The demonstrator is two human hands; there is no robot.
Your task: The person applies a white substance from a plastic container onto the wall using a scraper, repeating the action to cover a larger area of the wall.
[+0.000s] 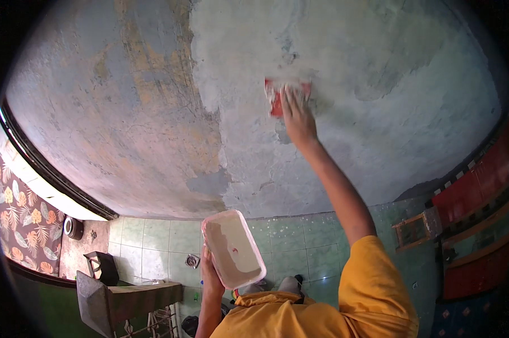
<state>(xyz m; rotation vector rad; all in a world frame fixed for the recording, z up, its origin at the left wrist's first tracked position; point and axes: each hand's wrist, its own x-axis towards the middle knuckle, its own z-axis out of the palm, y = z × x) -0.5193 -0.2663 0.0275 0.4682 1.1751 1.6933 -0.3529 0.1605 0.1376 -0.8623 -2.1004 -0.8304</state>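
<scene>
My right hand (pixel 297 118) is raised against the wall (pixel 350 146), its fingers pressed on a red putty spreader (pixel 275 105). Whitish putty smears the spreader, and its wide edge meets the wall surface. Lower down, my left hand (pixel 210 274) grips the side of a pale pink rectangular plastic tub (pixel 253 239), tilted so that its inside shows. Pale putty (pixel 244 262) coats the tub's bottom, with a small reddish spot in it. Around the spreader the wall wears a grey-white coat; farther left, bare patches (pixel 147 73) are yellowish, blue-grey and cracked.
Green floor tiles (pixel 288 242) run along the wall's foot. At lower left stand a ledge (pixel 136 293), a black object (pixel 101 267) and a small round dish (pixel 192 261). Beyond an opening hangs leaf-patterned cloth (pixel 26 225). Red furniture (pixel 471 194) and a wooden frame (pixel 412 231) stand at right.
</scene>
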